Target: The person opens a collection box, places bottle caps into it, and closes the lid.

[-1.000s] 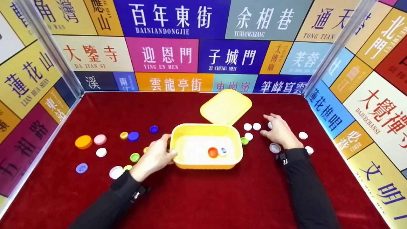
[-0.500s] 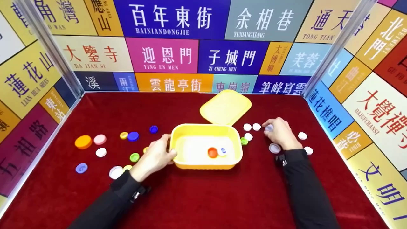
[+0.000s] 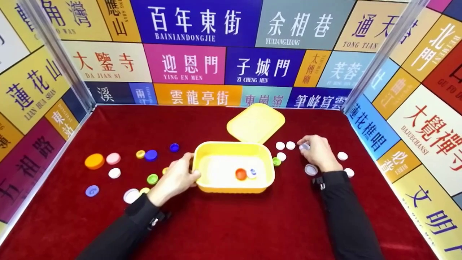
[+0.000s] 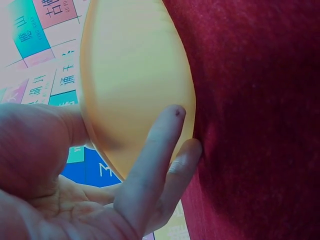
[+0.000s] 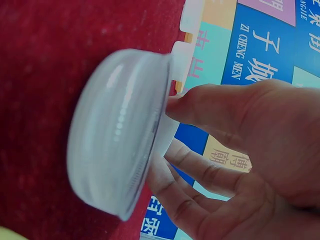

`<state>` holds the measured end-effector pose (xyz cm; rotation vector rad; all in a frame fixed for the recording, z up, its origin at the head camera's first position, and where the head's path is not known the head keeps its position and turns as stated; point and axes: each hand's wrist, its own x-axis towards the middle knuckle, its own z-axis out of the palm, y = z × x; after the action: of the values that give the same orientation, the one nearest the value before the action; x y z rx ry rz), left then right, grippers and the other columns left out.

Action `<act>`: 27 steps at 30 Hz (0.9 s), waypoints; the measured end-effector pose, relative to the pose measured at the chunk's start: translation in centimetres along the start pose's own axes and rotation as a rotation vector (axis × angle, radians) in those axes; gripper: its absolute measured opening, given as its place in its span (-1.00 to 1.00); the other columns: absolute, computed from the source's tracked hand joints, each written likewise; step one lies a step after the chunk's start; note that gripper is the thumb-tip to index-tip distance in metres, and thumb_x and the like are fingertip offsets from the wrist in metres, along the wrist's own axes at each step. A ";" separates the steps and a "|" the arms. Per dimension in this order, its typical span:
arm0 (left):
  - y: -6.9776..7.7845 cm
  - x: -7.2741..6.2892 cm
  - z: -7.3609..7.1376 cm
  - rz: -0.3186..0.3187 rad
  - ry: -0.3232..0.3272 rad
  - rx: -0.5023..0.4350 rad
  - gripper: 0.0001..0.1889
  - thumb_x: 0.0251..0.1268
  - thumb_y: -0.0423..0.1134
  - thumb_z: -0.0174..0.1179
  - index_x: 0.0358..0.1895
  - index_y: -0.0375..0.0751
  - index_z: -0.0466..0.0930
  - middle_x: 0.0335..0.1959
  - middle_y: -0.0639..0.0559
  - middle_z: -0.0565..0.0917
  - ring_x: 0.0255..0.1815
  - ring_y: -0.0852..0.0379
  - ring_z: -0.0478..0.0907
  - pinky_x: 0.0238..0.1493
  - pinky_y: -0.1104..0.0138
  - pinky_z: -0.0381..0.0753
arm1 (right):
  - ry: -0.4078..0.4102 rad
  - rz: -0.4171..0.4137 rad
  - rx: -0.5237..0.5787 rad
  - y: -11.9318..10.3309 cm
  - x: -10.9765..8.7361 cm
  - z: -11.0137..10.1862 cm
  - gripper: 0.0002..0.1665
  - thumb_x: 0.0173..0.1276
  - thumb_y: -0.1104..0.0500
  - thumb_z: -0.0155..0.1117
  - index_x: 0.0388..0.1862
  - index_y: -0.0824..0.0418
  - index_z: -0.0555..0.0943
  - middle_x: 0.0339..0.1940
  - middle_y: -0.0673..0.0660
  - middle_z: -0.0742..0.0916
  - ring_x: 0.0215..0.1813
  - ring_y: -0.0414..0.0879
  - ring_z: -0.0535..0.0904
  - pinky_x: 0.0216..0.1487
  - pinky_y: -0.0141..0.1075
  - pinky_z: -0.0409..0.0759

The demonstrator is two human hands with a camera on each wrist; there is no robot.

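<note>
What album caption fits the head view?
Left hand holds a yellow rectangular plastic box; right hand pinches a pale round plastic cap.

At cloth level, three white caps [image 3: 290,145] and a green cap [image 3: 276,161] obstruct you between your right hand [image 3: 318,153] and the yellow box [image 3: 232,188]. The yellow lid [image 3: 256,122] occupies space behind the box; your left hand [image 3: 177,177] blocks the box's left end. You can pass above its open top and over the red cloth [image 3: 234,224] in front, between your forearms.

The head view looks forward and down; close wrist views share its yellow box [image 3: 231,188], left, and pale cap [image 5: 112,132], right.
</note>
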<state>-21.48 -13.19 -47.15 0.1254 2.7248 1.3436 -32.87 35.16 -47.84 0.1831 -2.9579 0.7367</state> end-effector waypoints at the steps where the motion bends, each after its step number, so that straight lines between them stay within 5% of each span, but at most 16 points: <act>1: 0.0 0.0 0.0 0.000 -0.001 -0.001 -0.34 0.53 -0.40 0.32 0.65 -0.34 0.48 0.03 -0.27 0.83 -0.28 0.00 0.91 -0.25 0.28 0.93 | 0.001 0.001 0.004 0.0 0.0 0.0 -0.66 0.57 0.31 0.41 0.25 0.29 0.87 0.24 0.45 0.86 0.22 0.38 0.70 0.27 0.19 0.66; 16: -0.2 0.2 0.1 -0.003 -0.005 -0.017 -0.32 0.51 -0.41 0.33 0.67 -0.31 0.47 0.07 -0.28 0.83 -0.24 0.04 0.89 -0.22 0.27 0.94 | 0.054 -0.037 0.054 -1.6 -0.3 -0.9 -0.65 0.61 0.30 0.39 0.29 0.29 0.86 0.12 0.43 0.89 0.14 0.34 0.76 0.24 0.15 0.68; 27: -0.3 0.2 0.1 0.002 0.001 -0.034 -0.30 0.50 -0.42 0.34 0.68 -0.32 0.46 0.20 -0.31 0.83 -0.16 0.03 0.89 -0.22 0.26 0.95 | 0.136 -0.163 0.107 -4.6 -0.6 -1.5 -0.68 0.66 0.33 0.40 0.29 0.28 0.86 0.19 0.42 0.82 0.17 0.37 0.88 0.31 0.26 0.86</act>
<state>-21.69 -13.24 -47.47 0.1246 2.7020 1.3906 -31.51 31.86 -44.47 0.3613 -2.7385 0.8483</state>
